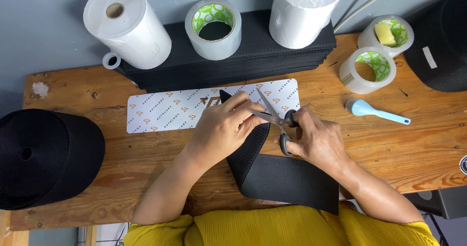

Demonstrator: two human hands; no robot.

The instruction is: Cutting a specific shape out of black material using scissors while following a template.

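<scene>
— Scissors [277, 121] sit in the right hand [318, 141], fingers through the black loops, blades parted over the far tip of the black fabric strip [272, 170].

— And the other hand?

— The left hand [224, 128] presses down on the strip's far end, thumb and fingers pinched on the cloth right beside the blades. The strip lies at the near middle of the wooden table [146, 153], bent, its long part running off the near edge toward the yellow shirt [272, 229].

— Which step would you call it?

— Trimming the end, I'd judge, with the cut just started or about to close. The next move asks for the cloth held flat and taut, fingertips clear of the blades.

— Count what's around.

— Three clear tape rolls [213, 28]: one on the stack of black fabric [253, 56] at the far side, two at far right, one of those with a yellow piece inside. Two big white rolls [127, 25] on that same stack, plus a small white ring by the left one. One printed white card [165, 111] under the hands, one blue scoop [377, 111] at right, one black cap [46, 156] at left, and a dark rounded thing at far right, perhaps a second cap.
</scene>
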